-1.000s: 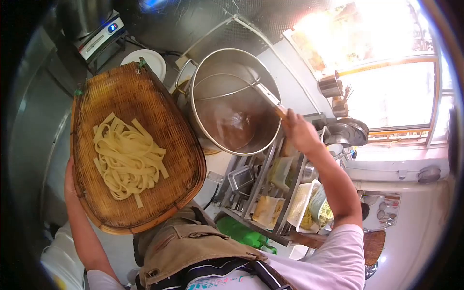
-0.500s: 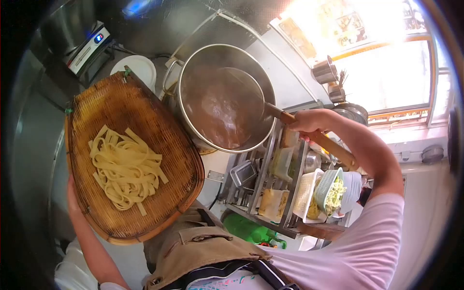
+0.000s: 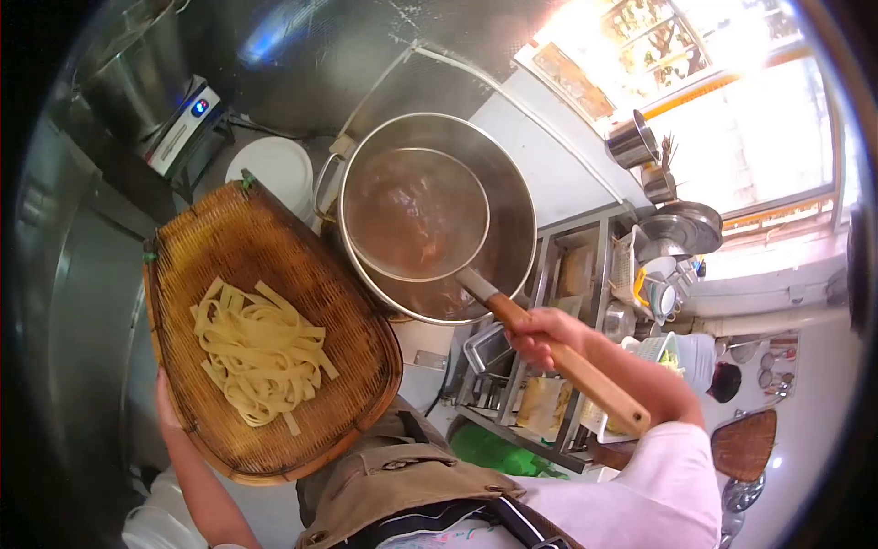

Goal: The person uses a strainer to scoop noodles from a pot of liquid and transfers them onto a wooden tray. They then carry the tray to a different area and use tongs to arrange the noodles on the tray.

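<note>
My left hand (image 3: 166,403) supports the woven bamboo basket (image 3: 215,229) at its left edge, the fingers hidden behind it. A pile of wide flat noodles (image 3: 261,352) lies in this basket. Beside it stands a tall steel pot (image 3: 528,220) of steaming brownish liquid, the basket's right edge overlapping the pot's lower left. My right hand (image 3: 549,339) is wrapped round the wooden handle of a round strainer (image 3: 594,384). The strainer's metal rim shows at the liquid's surface in the pot's left part; its bowl is under the liquid.
A white round lid or container (image 3: 273,169) and a device with a lit blue display (image 3: 187,123) are behind the basket. To the right, a metal rack (image 3: 549,274) holds trays and containers. Steel pots (image 3: 633,139) stand by the window, and a green bottle (image 3: 498,450) is low down.
My right hand has moved down and left, swinging the handle toward my body. The strainer's rim has shifted left in the pot. The whole view has shifted slightly; the noodles stay in the basket.
</note>
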The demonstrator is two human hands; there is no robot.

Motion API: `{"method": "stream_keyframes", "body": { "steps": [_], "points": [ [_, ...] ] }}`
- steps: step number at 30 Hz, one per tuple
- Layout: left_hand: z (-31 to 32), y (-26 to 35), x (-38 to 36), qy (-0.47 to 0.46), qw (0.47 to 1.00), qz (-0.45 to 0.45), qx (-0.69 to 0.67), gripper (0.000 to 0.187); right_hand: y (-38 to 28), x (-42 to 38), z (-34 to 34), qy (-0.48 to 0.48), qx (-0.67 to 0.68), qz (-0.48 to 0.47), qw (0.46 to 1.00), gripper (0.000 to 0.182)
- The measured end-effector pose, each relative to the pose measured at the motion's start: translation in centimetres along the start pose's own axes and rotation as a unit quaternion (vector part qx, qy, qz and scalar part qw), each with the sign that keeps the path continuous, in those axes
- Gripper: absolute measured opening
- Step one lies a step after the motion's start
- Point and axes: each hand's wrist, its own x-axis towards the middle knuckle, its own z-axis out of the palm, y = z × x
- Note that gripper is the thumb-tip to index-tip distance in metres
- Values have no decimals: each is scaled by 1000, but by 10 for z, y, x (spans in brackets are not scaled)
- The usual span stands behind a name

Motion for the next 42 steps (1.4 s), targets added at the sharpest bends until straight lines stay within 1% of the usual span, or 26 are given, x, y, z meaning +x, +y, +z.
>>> {"method": "stream_keyframes", "body": {
  "steps": [3,6,7,8,10,11,12,14,16,17,18,19,20,22,23,24,26,28,29,31,32,34,35,38,41,42],
  "points": [
    [24,5,-17,28,999,1,18,71,45,7,-7,-81,103,-37,991,25],
    [48,10,-32,49,997,14,66,71,84,36,9,-198,216,-52,955,31],
    [51,11,-36,52,994,18,90,71,93,46,24,-203,260,-57,942,35],
    [50,13,-36,55,992,24,114,70,100,61,39,-243,305,-55,919,40],
    [34,4,-14,30,994,25,101,70,106,90,80,-326,345,-94,875,45],
    [30,6,-6,18,995,25,95,69,103,101,102,-337,386,-84,855,47],
    [37,9,-8,-2,995,23,97,69,102,117,120,-412,420,-83,804,47],
    [55,7,-26,-38,994,21,101,69,93,136,150,-488,447,-122,739,45],
    [40,3,-18,-104,990,29,88,74,84,141,167,-486,500,-137,704,39],
    [48,4,-23,-138,987,31,79,77,80,143,166,-502,535,-131,667,40],
    [57,5,-29,-105,990,22,92,76,75,145,163,-517,566,-124,630,41],
    [86,5,-54,-72,992,13,102,75,71,147,159,-531,594,-115,593,42],
    [102,7,-67,-36,993,6,111,75,71,150,152,-521,599,-152,589,38],
    [57,6,-29,-56,990,23,125,73,75,141,138,-525,597,-164,584,34],
    [33,4,-10,-64,989,29,131,73,76,130,131,-489,623,-170,587,22],
    [20,4,1,-68,990,19,121,72,74,114,121,-478,631,-162,590,22],
    [5,5,15,-75,993,4,93,69,79,103,99,-467,653,-180,568,21],
    [22,4,-3,-111,990,22,79,68,71,97,61,-350,623,-234,660,19],
    [35,2,-16,-128,989,30,72,67,63,88,54,-324,626,-228,672,18],
    [56,4,-40,-82,992,38,88,67,47,77,51,-269,628,-236,691,18],
    [62,6,-44,-60,993,44,94,67,44,76,53,-267,583,-229,733,15],
    [39,6,-18,-41,996,26,69,68,38,73,55,-259,483,-210,810,15],
    [34,6,-13,-28,998,16,55,68,43,73,60,-189,421,-234,856,19],
    [26,0,-16,-63,997,21,37,66,64,48,70,-108,317,-202,920,23],
    [28,3,-16,-177,983,28,49,64,83,33,75,83,196,-214,953,27],
    [28,5,-17,-193,979,31,49,64,86,26,74,122,139,-226,956,26]
  ]
}}
